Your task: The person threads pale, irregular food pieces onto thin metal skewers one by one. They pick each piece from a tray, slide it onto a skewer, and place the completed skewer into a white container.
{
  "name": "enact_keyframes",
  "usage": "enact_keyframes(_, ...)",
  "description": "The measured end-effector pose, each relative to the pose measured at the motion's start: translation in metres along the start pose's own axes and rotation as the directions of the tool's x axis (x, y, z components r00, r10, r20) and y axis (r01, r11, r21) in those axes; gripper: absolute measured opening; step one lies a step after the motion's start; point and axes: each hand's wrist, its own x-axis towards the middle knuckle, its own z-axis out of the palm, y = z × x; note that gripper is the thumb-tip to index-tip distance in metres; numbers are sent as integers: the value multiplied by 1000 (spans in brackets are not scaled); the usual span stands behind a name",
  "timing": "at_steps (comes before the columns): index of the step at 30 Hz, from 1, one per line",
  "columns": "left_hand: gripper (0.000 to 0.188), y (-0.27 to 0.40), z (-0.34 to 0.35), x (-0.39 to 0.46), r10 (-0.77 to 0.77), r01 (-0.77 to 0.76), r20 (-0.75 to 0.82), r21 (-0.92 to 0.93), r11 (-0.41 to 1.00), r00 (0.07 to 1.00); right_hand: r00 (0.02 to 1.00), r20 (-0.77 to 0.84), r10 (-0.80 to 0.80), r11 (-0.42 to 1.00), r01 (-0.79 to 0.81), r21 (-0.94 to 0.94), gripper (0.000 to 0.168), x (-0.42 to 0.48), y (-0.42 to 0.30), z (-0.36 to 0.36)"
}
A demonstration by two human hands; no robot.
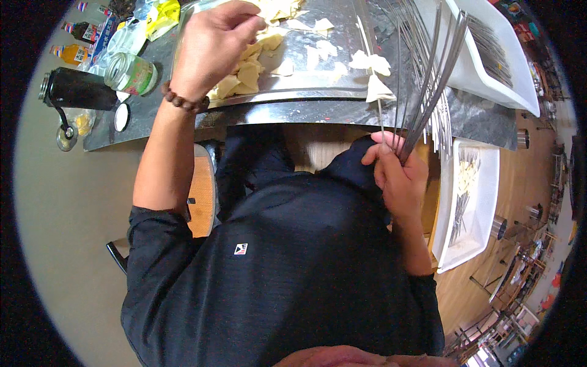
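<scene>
My right hand (400, 176) grips a bundle of thin metal skewers (433, 82) below the table's front edge. One skewer in that hand stands apart, with folded pale food pieces (379, 88) threaded towards its far end. Over the left of a metal tray (293, 94) is my left hand (224, 34), thumb and fingertips drawn close together beside a pile of pale yellow food slices (247, 73). Whether it pinches a slice cannot be made out. A beaded bracelet (183, 102) circles my left wrist. Several white scraps (323, 48) lie flat on the tray.
More skewers fill a white plastic bin (518, 78) at the back right. Loaded skewers lie in a lower white bin (488, 206). At left are a glass jar (130, 73), a black bottle (82, 88), a white lid (121, 117) and drink bottles (75, 54). A chair (202, 192) stands beside me.
</scene>
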Motion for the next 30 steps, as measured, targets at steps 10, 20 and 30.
enact_keyframes(10, 17, 9, 18, -24, 329, -555, 473, 491, 672, 817, 997, 4, 75, 995, -76, 70, 22, -11, -4, -12)
enact_keyframes(20, 13, -6, 50, -2, 385, -558, 411, 512, 653, 827, 997, 34, 67, 997, -69, 38, 22, -17, -11, -12)
enact_keyframes(30, 28, 16, 60, -22, -124, 450, 435, -878, 163, 892, 980, 167, 113, 990, -96, -103, 24, -35, -14, -18)
